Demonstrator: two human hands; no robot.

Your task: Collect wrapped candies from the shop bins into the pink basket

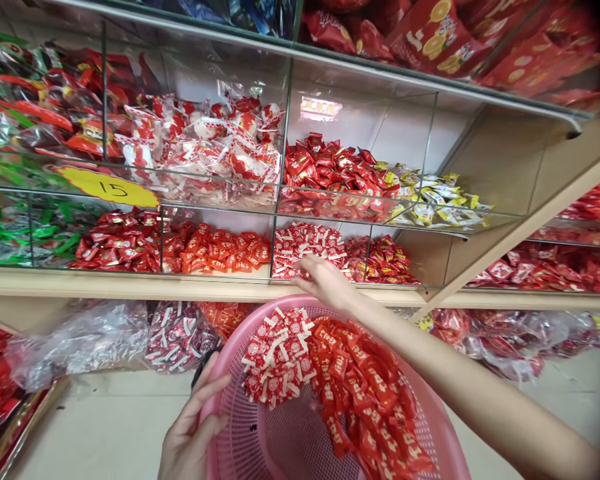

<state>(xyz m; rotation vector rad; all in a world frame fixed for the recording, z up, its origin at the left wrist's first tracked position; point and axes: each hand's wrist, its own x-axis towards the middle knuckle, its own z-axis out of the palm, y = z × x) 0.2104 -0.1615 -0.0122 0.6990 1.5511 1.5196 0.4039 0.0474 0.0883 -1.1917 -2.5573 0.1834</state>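
Note:
A pink mesh basket (270,460) is held low in front of the shelves. My left hand (193,427) is closed on its left rim, thumb inside. Within the basket lie a pile of small red-and-white wrapped candies (280,357) on the left and a larger pile of orange-red wrapped candies (365,400) on the right. My right hand (325,283) is above the basket's far rim, at the front of the lowest shelf. Its fingers are bent and apart, close to a heap of red-and-white candies (310,243) in a shelf compartment; nothing shows between them.
Glass-fronted shelves (330,207) hold several kinds of wrapped candies in divided compartments. A yellow price tag (109,187) reads 15. Beneath the wooden ledge (105,283), clear bags of candy (180,337) lie at left, with more plastic bags (510,340) at right.

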